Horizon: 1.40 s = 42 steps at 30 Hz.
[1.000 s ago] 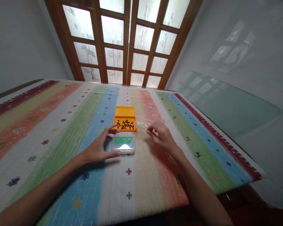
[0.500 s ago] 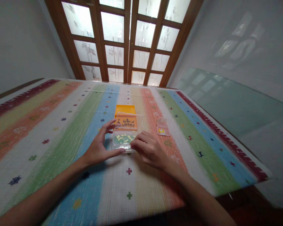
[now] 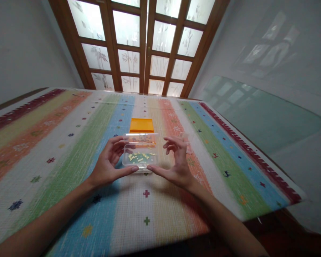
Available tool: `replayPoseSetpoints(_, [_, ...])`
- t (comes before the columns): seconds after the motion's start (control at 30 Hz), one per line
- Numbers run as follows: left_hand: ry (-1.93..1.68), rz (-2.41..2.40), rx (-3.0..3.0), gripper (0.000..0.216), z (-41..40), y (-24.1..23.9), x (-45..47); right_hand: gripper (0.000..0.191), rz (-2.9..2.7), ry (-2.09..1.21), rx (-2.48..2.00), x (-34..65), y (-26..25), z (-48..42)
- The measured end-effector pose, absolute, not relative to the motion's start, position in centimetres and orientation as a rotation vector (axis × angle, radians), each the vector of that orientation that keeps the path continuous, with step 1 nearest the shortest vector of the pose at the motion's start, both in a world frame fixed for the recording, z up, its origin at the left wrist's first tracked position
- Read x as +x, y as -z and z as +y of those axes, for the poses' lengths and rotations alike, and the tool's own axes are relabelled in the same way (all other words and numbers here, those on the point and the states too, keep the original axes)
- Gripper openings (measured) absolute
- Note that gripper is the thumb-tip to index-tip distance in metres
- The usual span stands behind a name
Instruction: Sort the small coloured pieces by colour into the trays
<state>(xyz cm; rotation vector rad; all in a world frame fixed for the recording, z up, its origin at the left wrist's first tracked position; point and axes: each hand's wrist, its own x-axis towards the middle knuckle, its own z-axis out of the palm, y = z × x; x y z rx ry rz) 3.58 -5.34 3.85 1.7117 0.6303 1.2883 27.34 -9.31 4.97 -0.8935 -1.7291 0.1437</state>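
A clear plastic box (image 3: 126, 159) with a hinged lid (image 3: 128, 137) stands in front of me, the lid tilted up at its far side. Small pale yellow pieces (image 3: 141, 155) lie scattered inside over a greenish bottom. My left hand (image 3: 111, 159) grips the box, thumb along the front edge and fingers curled at the left side. At the right front corner, my right hand (image 3: 178, 160) has its thumb against the edge; its other fingers are raised and apart, holding nothing.
Just behind stands an open orange box (image 3: 141, 125), its near part seen through the clear lid with dark bits in it. A small clear case (image 3: 188, 148) sits partly hidden behind my right hand. A striped cloth (image 3: 131, 214) covers the table.
My right hand has let go of the box's right front corner and spread its fingers. The clear lid has tipped lower toward me. My left hand keeps its place, fingers slightly more curled.
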Motion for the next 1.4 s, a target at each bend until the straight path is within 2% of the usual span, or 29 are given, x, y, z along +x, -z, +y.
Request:
replayPoseSetpoints(0.1, [-1.277,0.605,1.704,0.072,-5.7,-4.1,3.7,0.102,-1.818,-0.214,-0.892,27.6,-5.0,-9.2])
replayPoseSetpoints(0.17, [-1.257,0.627,1.689,0.067,-6.0,-4.3,3.9,0.103,-1.904,-0.219,-0.878,27.5,-5.3,-9.4])
replayPoseSetpoints(0.4, [-1.25,0.668,1.678,0.056,-6.5,-4.8,4.0,0.047,-2.009,-0.141,-0.783,26.9,-5.7,-9.8])
replayPoseSetpoints(0.57, [-1.263,0.67,1.69,0.051,-6.1,-4.4,3.8,0.036,-2.031,-0.102,-0.724,27.1,-5.3,-9.5])
replayPoseSetpoints(1.23, [-1.246,0.652,1.765,0.046,-5.6,-3.9,3.5,0.033,-2.095,-0.1,-0.73,27.2,-5.3,-9.4])
replayPoseSetpoints(1.3, [-1.232,0.628,1.779,0.046,-5.4,-3.8,3.3,0.039,-2.082,-0.103,-0.724,27.2,-5.4,-9.4])
replayPoseSetpoints(1.4, [-1.206,0.618,1.811,0.046,-4.9,-3.8,3.0,0.063,-2.075,-0.203,-0.777,27.5,-5.4,-9.2])
